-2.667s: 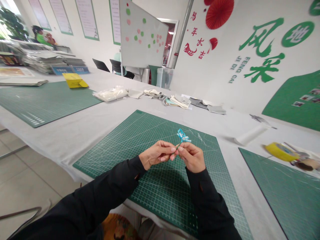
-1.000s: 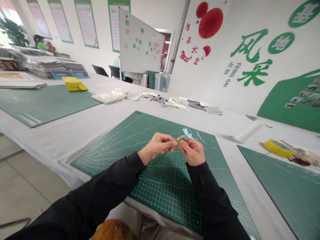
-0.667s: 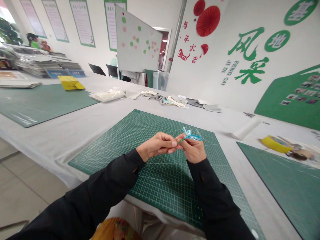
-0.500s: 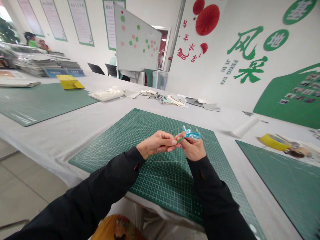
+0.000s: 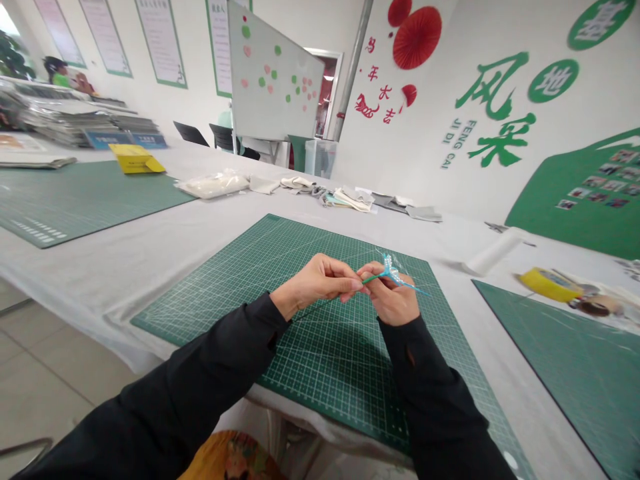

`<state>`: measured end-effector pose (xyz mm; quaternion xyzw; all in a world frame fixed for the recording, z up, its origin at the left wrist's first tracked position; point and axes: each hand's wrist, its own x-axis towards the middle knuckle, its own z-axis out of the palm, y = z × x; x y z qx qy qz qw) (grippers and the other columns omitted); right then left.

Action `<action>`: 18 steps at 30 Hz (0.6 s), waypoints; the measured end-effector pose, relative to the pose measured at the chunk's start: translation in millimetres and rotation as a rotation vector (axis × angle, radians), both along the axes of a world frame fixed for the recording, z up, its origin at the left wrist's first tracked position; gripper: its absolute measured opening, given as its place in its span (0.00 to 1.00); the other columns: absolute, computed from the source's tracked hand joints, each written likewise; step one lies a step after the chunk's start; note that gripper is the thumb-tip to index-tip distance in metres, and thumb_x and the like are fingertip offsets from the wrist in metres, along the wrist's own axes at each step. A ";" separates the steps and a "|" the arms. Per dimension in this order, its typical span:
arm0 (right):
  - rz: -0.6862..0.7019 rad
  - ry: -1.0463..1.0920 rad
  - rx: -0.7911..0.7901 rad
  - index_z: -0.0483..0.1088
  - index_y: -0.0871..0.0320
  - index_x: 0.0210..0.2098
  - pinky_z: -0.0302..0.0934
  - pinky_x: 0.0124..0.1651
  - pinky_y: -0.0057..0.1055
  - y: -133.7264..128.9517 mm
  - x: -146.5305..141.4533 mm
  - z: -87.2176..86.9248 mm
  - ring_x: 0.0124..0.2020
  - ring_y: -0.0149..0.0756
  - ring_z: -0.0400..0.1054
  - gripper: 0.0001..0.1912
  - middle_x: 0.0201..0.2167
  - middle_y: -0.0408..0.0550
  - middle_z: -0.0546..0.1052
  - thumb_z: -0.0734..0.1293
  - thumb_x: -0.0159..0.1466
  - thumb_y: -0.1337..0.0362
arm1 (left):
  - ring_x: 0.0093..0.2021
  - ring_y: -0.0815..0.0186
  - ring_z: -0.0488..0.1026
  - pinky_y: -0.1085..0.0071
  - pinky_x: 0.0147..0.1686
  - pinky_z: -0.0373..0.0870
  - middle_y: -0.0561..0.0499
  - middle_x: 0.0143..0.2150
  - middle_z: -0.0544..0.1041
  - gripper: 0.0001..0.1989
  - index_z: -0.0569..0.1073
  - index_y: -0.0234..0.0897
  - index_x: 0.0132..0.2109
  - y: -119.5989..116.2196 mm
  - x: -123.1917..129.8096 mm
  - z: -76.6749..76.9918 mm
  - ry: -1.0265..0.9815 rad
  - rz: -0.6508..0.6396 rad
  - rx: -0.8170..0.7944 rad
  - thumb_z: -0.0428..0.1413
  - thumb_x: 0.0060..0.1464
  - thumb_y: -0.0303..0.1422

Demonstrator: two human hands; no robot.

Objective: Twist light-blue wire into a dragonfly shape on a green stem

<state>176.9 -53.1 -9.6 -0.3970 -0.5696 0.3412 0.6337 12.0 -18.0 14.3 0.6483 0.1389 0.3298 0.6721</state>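
Between my hands is a small blue flower (image 5: 393,272) with pale bead-like dots and a thin green stem. My left hand (image 5: 320,283) pinches the lower end of the green stem between thumb and fingers. Closed around the stem just below the blue petals is my right hand (image 5: 393,297), its fingers partly hidden behind the flower. A thin blue strand points off to the right over that hand. Both hands are held above a green gridded cutting mat (image 5: 240,280); a thin dark line shows below my left hand.
More cutting mats lie at left (image 5: 90,193) and right (image 5: 540,360). Along the far side are a clear plastic bag (image 5: 215,185) and folded cloth pieces (image 5: 350,200). A yellow tape roll (image 5: 550,283) and a white roll (image 5: 495,252) are at right. One person (image 5: 63,77) sits far left.
The blue flower has turned in my fingers: its petals, earlier spread as loops, now show edge-on with a strand pointing right. Both hands have shifted slightly right.
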 end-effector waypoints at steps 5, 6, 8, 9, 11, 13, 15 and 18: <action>0.042 0.033 -0.029 0.75 0.57 0.28 0.55 0.25 0.30 -3.2 0.1 2.5 0.21 0.29 0.62 0.08 0.20 0.42 0.71 0.72 0.53 0.58 | 0.16 0.78 0.54 0.76 0.17 0.44 0.54 0.18 0.69 0.13 0.77 0.29 0.31 1.1 -0.6 -3.3 -0.005 -0.027 -0.001 0.61 0.47 0.38; 0.043 0.036 -0.032 0.75 0.56 0.28 0.55 0.25 0.30 -3.7 0.0 2.9 0.21 0.29 0.62 0.08 0.20 0.42 0.71 0.72 0.53 0.58 | 0.16 0.79 0.54 0.76 0.17 0.44 0.54 0.18 0.69 0.13 0.77 0.29 0.32 1.2 -0.9 -3.5 -0.006 -0.037 0.000 0.61 0.48 0.38; 0.042 0.040 -0.032 0.75 0.57 0.28 0.55 0.24 0.30 -4.2 -0.3 3.3 0.21 0.29 0.61 0.09 0.19 0.41 0.70 0.72 0.53 0.58 | 0.16 0.79 0.53 0.76 0.16 0.43 0.54 0.19 0.68 0.13 0.77 0.29 0.32 1.1 -1.5 -3.2 -0.006 -0.051 0.007 0.60 0.49 0.38; 0.043 0.042 -0.030 0.75 0.57 0.27 0.55 0.24 0.30 -4.2 -0.4 3.4 0.20 0.29 0.61 0.09 0.19 0.42 0.70 0.72 0.52 0.57 | 0.16 0.79 0.53 0.76 0.16 0.43 0.54 0.19 0.68 0.13 0.77 0.29 0.32 0.9 -1.7 -2.7 -0.005 -0.054 0.012 0.60 0.49 0.38; 0.042 0.041 -0.023 0.75 0.57 0.27 0.55 0.23 0.30 -3.6 -0.2 3.1 0.20 0.29 0.61 0.10 0.19 0.42 0.70 0.72 0.52 0.56 | 0.17 0.78 0.55 0.76 0.17 0.45 0.54 0.19 0.68 0.14 0.77 0.28 0.33 0.3 -2.0 -1.5 0.000 -0.057 0.026 0.60 0.50 0.38; 0.040 0.035 -0.025 0.75 0.57 0.27 0.55 0.24 0.30 -2.7 0.5 2.2 0.20 0.29 0.61 0.11 0.19 0.42 0.70 0.72 0.52 0.56 | 0.18 0.77 0.56 0.76 0.18 0.46 0.54 0.19 0.67 0.15 0.77 0.28 0.34 -0.4 -2.2 0.0 0.006 -0.061 0.039 0.59 0.50 0.39; 0.030 0.034 -0.030 0.75 0.57 0.27 0.55 0.24 0.30 -1.9 1.4 1.0 0.21 0.29 0.61 0.11 0.19 0.42 0.70 0.72 0.52 0.56 | 0.18 0.77 0.56 0.76 0.18 0.46 0.54 0.19 0.67 0.16 0.77 0.27 0.36 -1.0 -2.2 1.4 0.017 -0.059 0.052 0.59 0.50 0.39; 0.007 0.046 -0.033 0.75 0.57 0.28 0.56 0.24 0.30 -1.5 2.1 -0.6 0.22 0.30 0.62 0.10 0.20 0.43 0.71 0.72 0.53 0.56 | 0.18 0.77 0.55 0.76 0.19 0.47 0.54 0.20 0.67 0.17 0.78 0.27 0.38 -1.8 -1.7 2.2 0.042 -0.049 0.094 0.57 0.52 0.40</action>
